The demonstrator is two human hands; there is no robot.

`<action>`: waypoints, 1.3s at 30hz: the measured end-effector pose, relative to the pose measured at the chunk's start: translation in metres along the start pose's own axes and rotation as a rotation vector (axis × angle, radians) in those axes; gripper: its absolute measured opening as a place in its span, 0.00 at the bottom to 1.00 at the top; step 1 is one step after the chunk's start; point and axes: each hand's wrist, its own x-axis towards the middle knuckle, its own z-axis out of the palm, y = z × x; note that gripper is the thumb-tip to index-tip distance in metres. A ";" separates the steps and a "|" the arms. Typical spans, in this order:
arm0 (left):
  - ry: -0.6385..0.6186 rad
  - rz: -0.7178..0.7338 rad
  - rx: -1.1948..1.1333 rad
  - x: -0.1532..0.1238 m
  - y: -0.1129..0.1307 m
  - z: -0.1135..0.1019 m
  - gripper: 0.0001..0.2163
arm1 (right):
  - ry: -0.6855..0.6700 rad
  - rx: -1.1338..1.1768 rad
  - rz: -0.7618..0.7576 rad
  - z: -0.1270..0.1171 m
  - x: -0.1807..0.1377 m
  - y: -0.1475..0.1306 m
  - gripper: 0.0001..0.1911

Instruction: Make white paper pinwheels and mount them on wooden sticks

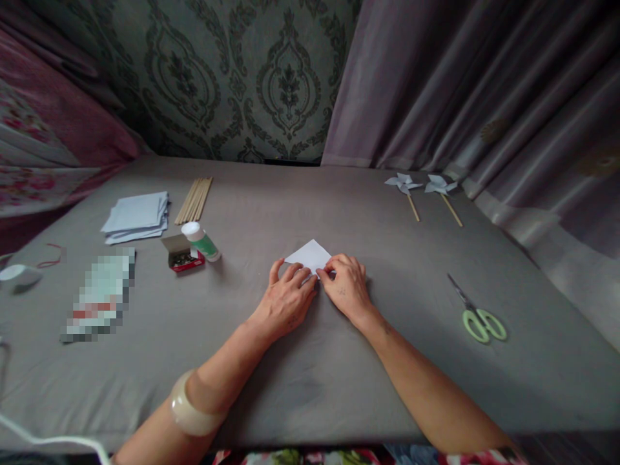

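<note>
A small white sheet of paper (312, 252), its far part showing as a pointed triangle, lies on the cloth in front of me. My left hand (290, 297) rests palm down over its near left part, fingers bent onto it and thumb side at its near edge. My right hand (346, 284) pinches the near right part between thumb and fingers. The two thumbs almost meet at the paper's near middle. Both hands cover the near edge, so how it is folded there is hidden. A pale bangle (191, 407) sits on my left forearm.
Scissors (477, 315) lie at right. Two paper pinwheels (403, 183) on sticks lie at back right. At left are stacked paper (135, 216), wooden sticks (194, 200), a glue stick (202, 242), an open small red box (186, 259), a blurred packet (99, 294) and a white cable (53, 440).
</note>
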 end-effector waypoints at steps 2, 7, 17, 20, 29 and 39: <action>-0.005 -0.002 0.002 0.000 0.000 -0.001 0.12 | -0.006 -0.003 0.008 0.000 0.000 0.000 0.07; -0.015 -0.008 -0.002 0.000 0.001 -0.002 0.12 | -0.015 -0.008 0.014 0.000 0.001 -0.001 0.07; -0.022 -0.014 0.003 0.000 0.001 -0.001 0.12 | -0.008 -0.009 0.015 0.000 0.001 -0.001 0.07; -0.019 -0.012 0.002 0.001 0.002 -0.003 0.12 | -0.013 -0.011 0.017 0.000 0.002 -0.001 0.07; 0.000 -0.002 0.025 0.001 0.002 -0.003 0.12 | -0.004 0.002 0.014 0.000 0.002 -0.001 0.08; -0.004 -0.003 0.020 0.001 0.003 -0.002 0.12 | -0.023 0.001 0.026 -0.001 0.002 -0.001 0.06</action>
